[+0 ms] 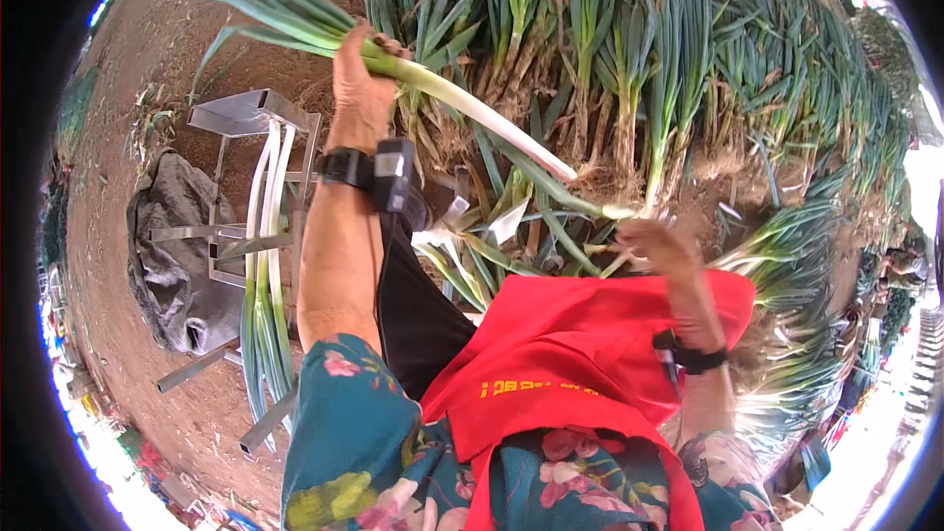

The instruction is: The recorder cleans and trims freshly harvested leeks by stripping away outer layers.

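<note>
My left hand is closed around a leek where its pale shaft meets the green leaves. The leaves spread to the upper left, and the clean white end points down to the right. My right hand, slightly blurred, is by the pale end of a peeled-off green leaf; whether its fingers grip that leaf I cannot tell. Several long leeks with white shafts lie across a metal frame on the left. Unpeeled leeks with roots and soil stand in a dense row ahead.
The metal frame has square-tube bars sticking out. A grey cloth lies beside it on the bare soil. Stripped leaves are heaped before my red apron. More leeks lie on the right.
</note>
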A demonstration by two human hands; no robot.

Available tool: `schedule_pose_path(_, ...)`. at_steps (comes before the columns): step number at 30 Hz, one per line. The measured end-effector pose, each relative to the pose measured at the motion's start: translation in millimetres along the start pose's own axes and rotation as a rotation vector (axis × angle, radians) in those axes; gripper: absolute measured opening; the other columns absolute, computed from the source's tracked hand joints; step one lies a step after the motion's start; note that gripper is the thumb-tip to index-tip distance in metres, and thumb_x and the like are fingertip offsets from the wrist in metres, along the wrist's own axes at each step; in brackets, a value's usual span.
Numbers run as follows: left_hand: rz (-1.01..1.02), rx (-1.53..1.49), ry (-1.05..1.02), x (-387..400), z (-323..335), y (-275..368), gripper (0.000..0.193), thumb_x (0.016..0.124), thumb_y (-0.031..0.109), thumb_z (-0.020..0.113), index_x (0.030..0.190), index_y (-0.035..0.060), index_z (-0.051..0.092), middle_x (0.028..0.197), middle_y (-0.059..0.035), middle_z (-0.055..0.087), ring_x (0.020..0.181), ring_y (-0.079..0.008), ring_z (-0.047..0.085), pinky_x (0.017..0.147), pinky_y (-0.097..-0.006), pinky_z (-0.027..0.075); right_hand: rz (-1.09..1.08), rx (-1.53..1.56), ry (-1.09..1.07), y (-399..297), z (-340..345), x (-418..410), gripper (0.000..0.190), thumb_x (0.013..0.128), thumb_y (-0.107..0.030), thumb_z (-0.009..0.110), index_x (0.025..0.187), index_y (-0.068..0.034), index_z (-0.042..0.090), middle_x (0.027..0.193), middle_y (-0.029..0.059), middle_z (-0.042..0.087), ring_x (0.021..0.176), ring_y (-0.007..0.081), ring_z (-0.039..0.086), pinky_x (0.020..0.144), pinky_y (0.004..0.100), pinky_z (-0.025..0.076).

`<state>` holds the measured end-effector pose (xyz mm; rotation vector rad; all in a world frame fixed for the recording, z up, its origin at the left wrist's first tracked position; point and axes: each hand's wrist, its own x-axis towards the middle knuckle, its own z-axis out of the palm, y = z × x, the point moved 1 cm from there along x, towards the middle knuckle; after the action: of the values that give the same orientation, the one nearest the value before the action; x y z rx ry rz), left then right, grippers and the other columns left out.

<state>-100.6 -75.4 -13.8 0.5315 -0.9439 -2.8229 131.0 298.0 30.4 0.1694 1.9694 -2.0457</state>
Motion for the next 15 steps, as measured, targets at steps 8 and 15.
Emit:
schedule_pose_path(8,-0.097,0.017,-0.201,-24.6,25.8,-22.9,0.04,0.073,0.026,0.074,0.096,0.0027,0.052,0.085,-0.0108,0.052,0.082,-0.0266,0.055,0.078,-0.0473,0.048,-0.471,-0.773,0.126,36.5,104.1,116.9,0.047,0.079,-0.019,0.063,0.121,-0.003,0.049,0.117,0.0199,0.056,0.106,0.031,0.056,0.085,0.0398,0.047)
schedule_pose_path(15,-0.201,-0.133,-0.288,-24.4,25.7,-29.0,0.042,0.079,0.029,0.068,0.105,0.001,0.049,0.094,-0.0148,0.051,0.102,-0.0366,0.052,0.089,-0.0556,0.044,-0.075,-0.213,0.063,67.3,106.2,122.3,0.041,0.084,-0.034,0.063,0.113,-0.007,0.052,0.071,0.0018,0.054,0.062,0.0127,0.052,0.055,0.0283,0.043)
